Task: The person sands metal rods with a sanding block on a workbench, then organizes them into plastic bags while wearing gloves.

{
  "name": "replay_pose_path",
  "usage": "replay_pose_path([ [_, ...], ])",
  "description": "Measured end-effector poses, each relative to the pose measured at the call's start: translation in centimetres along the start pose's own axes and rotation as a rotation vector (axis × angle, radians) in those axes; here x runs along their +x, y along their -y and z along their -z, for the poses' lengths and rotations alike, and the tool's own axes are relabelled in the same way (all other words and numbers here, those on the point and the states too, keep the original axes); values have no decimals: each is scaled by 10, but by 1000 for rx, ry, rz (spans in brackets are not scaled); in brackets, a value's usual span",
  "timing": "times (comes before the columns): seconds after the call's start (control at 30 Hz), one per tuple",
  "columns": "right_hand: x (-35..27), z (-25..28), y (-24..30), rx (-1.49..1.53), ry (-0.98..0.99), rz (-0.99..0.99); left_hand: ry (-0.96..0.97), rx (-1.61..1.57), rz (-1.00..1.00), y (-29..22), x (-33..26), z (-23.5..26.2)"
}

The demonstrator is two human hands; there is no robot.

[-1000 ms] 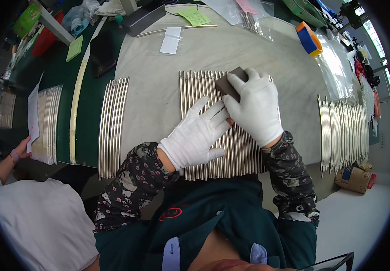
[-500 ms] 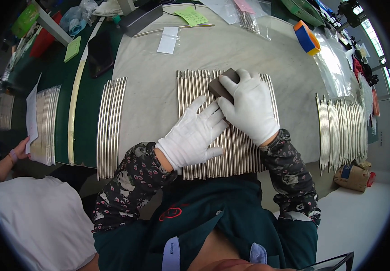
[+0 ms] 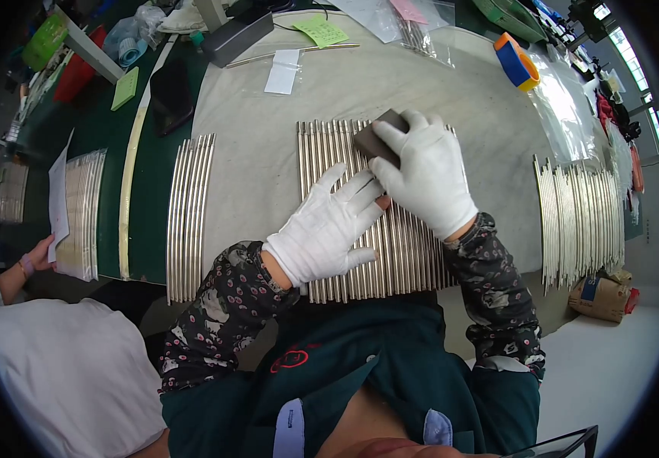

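Side by side in front of me lies a row of shiny metal rods [image 3: 344, 282] on a pale cloth-covered table. Flat on the rods rests my left hand [image 3: 325, 227], white-gloved with its fingers spread; one bare fingertip shows. My right hand [image 3: 430, 174], also gloved, grips a dark grey-brown block [image 3: 377, 139] near the far ends of the rods. The block's underside is hidden, but it appears to touch the rods. Both hands are close together, the right thumb near the left fingertips.
A smaller rod group [image 3: 190, 221] lies left, a larger rod stack [image 3: 580, 221] right. Farther off are a black phone [image 3: 170, 95], a dark box [image 3: 239, 38], a blue-orange tape roll [image 3: 517, 62] and a plastic bag [image 3: 562, 114]. At left, a co-worker's hand [image 3: 41, 254] holds white paper by bagged rods.
My right hand has shifted very slightly to the right, still holding the block. The left hand stays nearly in place, with a bare fingertip now more visible.
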State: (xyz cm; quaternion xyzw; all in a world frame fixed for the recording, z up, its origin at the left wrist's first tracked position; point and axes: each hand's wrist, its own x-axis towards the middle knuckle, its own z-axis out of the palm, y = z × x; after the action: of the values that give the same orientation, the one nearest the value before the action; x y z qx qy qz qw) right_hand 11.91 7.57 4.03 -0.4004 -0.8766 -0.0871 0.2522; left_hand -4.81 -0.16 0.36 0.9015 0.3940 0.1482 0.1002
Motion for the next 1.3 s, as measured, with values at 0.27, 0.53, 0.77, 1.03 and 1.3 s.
replay_pose_path([
  [0.27,2,-1,-5,-33,38,-78,12,-28,-1,1,1,-3],
  [0.53,3,-2,-4,-18,29,-39,-1,2,4,2,0,-3],
  [0.77,-37,22,-76,-170,46,-347,14,-44,14,2,-5,-4],
  [1.03,-131,8,-116,-279,-5,-606,14,-118,8,-26,-7,-8],
  [1.3,-129,7,-117,-276,2,-593,91,-132,59,-23,-14,-4],
])
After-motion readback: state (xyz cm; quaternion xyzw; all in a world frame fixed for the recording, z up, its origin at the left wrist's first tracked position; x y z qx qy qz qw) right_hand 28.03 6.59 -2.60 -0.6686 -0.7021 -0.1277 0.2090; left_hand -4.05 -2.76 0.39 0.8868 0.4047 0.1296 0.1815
